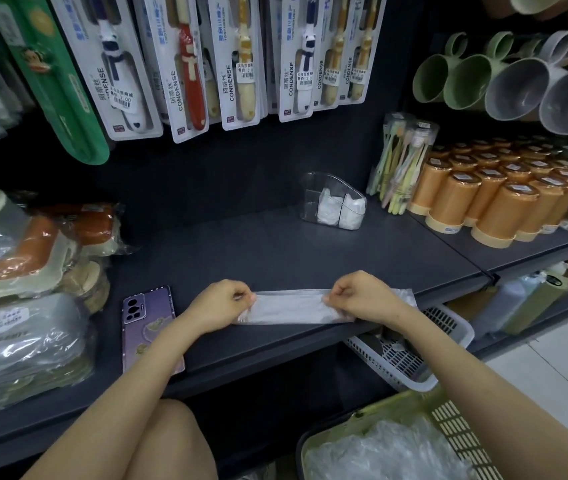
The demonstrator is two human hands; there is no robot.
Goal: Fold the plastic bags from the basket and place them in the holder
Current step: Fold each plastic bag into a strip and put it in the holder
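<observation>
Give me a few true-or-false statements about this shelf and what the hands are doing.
1. The left hand and right hand both pinch a flattened bag on the shelf. True.
2. The holder is empty. False: it holds white folded bags.
3. A phone lies left of the left hand. True.
4. The basket by the knee holds nothing. False: loose bags fill it.

Pinching a folded plastic bag [289, 306] flat on the shelf [275, 254] with left hand [222, 301] and right hand [362, 294]. Got a clear holder [310, 199] further back with two white bundles [327, 211] inside.
</observation>
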